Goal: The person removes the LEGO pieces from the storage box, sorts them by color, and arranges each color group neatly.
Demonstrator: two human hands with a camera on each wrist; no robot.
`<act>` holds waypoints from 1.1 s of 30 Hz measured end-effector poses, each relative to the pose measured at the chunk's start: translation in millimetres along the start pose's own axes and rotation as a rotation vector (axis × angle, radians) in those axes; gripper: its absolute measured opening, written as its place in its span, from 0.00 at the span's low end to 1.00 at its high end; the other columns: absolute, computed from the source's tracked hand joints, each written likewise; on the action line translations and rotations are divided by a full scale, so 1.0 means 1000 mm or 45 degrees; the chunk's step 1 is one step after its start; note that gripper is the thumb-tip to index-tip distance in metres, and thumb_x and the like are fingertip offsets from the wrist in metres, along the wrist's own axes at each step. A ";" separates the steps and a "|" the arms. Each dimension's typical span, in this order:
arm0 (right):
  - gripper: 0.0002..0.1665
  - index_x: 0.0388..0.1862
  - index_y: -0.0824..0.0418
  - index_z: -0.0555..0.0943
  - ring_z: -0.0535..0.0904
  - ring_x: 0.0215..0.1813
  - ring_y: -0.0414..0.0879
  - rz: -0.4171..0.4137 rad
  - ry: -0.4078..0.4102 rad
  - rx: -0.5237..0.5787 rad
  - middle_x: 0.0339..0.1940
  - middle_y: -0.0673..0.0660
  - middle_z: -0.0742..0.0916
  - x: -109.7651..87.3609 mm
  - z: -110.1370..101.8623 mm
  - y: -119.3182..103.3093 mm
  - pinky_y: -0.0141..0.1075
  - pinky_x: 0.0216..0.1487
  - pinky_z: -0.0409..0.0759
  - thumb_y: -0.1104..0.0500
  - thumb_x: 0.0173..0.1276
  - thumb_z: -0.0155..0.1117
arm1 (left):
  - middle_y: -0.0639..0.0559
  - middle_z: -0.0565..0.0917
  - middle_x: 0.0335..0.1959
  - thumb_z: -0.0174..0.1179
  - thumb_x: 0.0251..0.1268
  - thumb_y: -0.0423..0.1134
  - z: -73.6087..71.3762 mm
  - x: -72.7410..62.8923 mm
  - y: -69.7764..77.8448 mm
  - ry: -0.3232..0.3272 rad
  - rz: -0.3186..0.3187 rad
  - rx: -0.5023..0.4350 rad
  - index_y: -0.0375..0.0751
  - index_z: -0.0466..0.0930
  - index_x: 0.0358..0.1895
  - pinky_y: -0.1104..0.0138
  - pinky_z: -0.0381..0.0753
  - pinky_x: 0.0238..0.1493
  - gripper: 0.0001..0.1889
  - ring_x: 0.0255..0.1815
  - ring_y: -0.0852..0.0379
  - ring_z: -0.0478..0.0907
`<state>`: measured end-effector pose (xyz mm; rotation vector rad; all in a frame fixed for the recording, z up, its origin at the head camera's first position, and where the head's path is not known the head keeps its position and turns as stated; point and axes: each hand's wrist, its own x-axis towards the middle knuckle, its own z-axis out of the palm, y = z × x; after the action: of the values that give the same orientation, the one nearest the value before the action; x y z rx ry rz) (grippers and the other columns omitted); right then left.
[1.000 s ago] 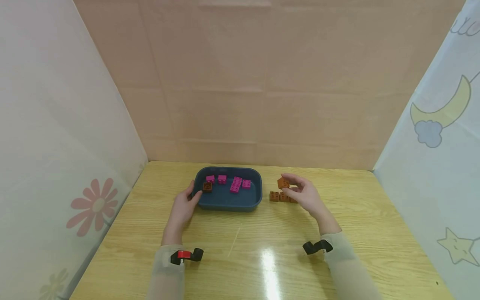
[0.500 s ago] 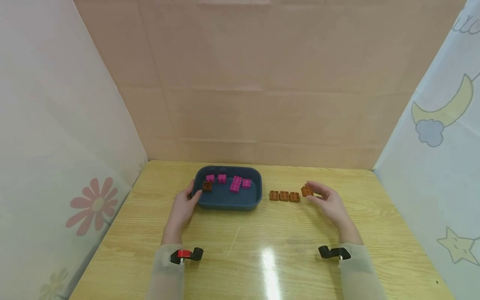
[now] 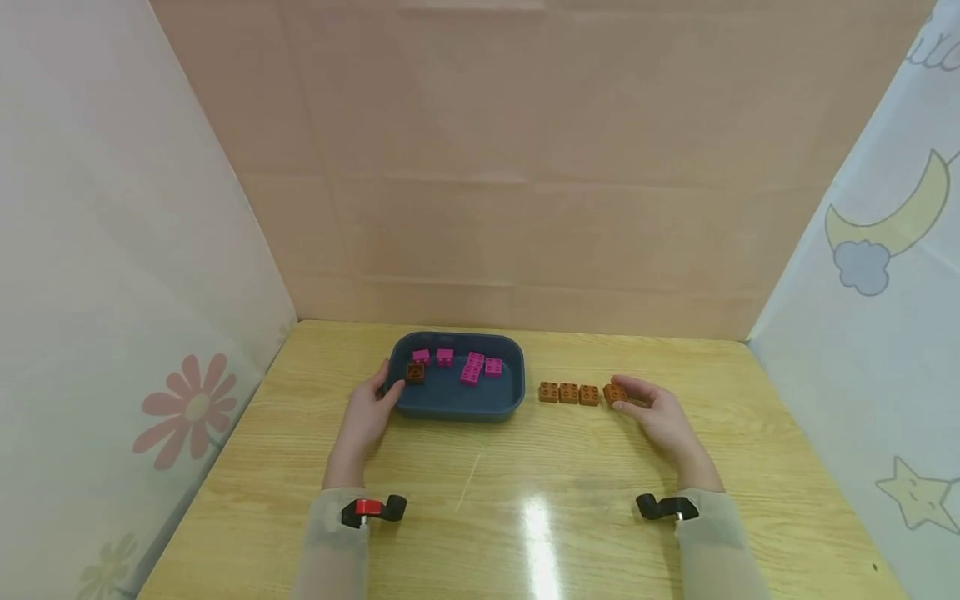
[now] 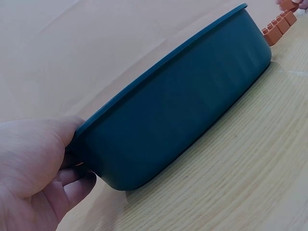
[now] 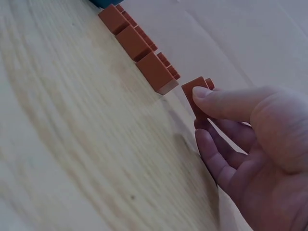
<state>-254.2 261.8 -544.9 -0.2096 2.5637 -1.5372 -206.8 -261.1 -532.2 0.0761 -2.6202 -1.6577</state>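
In the head view, my right hand (image 3: 666, 423) pinches an orange-brown toy building brick (image 3: 614, 395) between thumb and fingers. The right wrist view shows the thumb on the brick's near face (image 5: 195, 98), slightly tilted and close over the table. To its left, three matching bricks (image 3: 569, 392) stand in a row, studs up, with a small gap before the held one. My left hand (image 3: 366, 414) grips the left end of a dark blue tray (image 3: 457, 416), thumb at the rim and other fingers against the outside wall. Inside lie several pink bricks (image 3: 472, 368) and one dark brown brick (image 3: 416, 373).
The tray and the row stand on a wood-grain table (image 3: 480, 483). A beige backdrop (image 3: 487, 208) rises behind the table's far edge. Patterned cloth walls (image 3: 112, 250) flank both sides.
My right hand has carried the held brick rightward past the row, then lowered it toward the table at the row's right end. The left hand and the tray have stayed in place.
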 end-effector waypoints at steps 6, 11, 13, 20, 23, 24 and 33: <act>0.36 0.80 0.61 0.74 0.71 0.78 0.61 0.043 0.003 -0.002 0.79 0.63 0.76 0.002 0.002 0.003 0.47 0.77 0.71 0.52 0.78 0.71 | 0.42 0.55 0.87 0.55 0.87 0.49 0.000 0.000 0.000 -0.004 -0.006 0.000 0.37 0.52 0.87 0.48 0.59 0.83 0.37 0.86 0.41 0.54; 0.36 0.80 0.60 0.74 0.70 0.79 0.62 0.062 -0.004 0.010 0.80 0.64 0.75 0.003 0.004 0.003 0.57 0.79 0.67 0.53 0.78 0.71 | 0.43 0.54 0.87 0.55 0.87 0.49 -0.001 0.000 0.001 -0.006 -0.001 -0.002 0.36 0.52 0.87 0.49 0.58 0.83 0.37 0.86 0.41 0.53; 0.35 0.80 0.60 0.73 0.69 0.79 0.63 0.067 -0.008 0.022 0.80 0.64 0.74 0.003 0.005 0.002 0.57 0.79 0.67 0.54 0.79 0.71 | 0.43 0.54 0.87 0.55 0.87 0.49 -0.001 0.000 0.001 -0.004 -0.002 -0.004 0.36 0.52 0.87 0.49 0.58 0.84 0.37 0.86 0.41 0.53; 0.34 0.81 0.60 0.73 0.71 0.78 0.62 0.059 -0.002 0.002 0.80 0.64 0.75 0.005 0.007 0.002 0.57 0.77 0.69 0.55 0.80 0.69 | 0.43 0.54 0.87 0.54 0.87 0.50 -0.001 0.002 0.001 -0.006 -0.014 -0.012 0.36 0.52 0.87 0.49 0.56 0.84 0.37 0.87 0.42 0.51; 0.34 0.81 0.60 0.73 0.72 0.77 0.62 0.055 -0.001 -0.015 0.80 0.64 0.75 0.006 0.007 0.003 0.57 0.76 0.71 0.56 0.80 0.68 | 0.42 0.54 0.87 0.54 0.87 0.49 -0.001 0.002 0.001 -0.003 -0.012 -0.007 0.36 0.52 0.87 0.49 0.56 0.84 0.37 0.87 0.42 0.52; 0.33 0.81 0.59 0.73 0.73 0.77 0.62 0.054 -0.001 -0.022 0.80 0.64 0.75 0.006 0.007 0.003 0.57 0.76 0.71 0.56 0.80 0.68 | 0.42 0.55 0.87 0.54 0.87 0.49 -0.001 0.002 0.001 -0.001 -0.012 -0.004 0.36 0.52 0.86 0.49 0.56 0.84 0.37 0.87 0.42 0.52; 0.34 0.82 0.59 0.71 0.72 0.77 0.62 0.060 -0.014 -0.012 0.81 0.64 0.74 0.005 0.006 0.003 0.57 0.76 0.71 0.58 0.81 0.67 | 0.41 0.55 0.87 0.55 0.87 0.49 -0.001 0.000 0.003 -0.004 -0.006 0.008 0.36 0.52 0.86 0.49 0.58 0.83 0.37 0.86 0.41 0.53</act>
<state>-258.2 257.0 -550.9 -0.1570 2.5493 -1.5039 -207.0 -260.3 -529.3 0.0793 -2.6300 -1.6521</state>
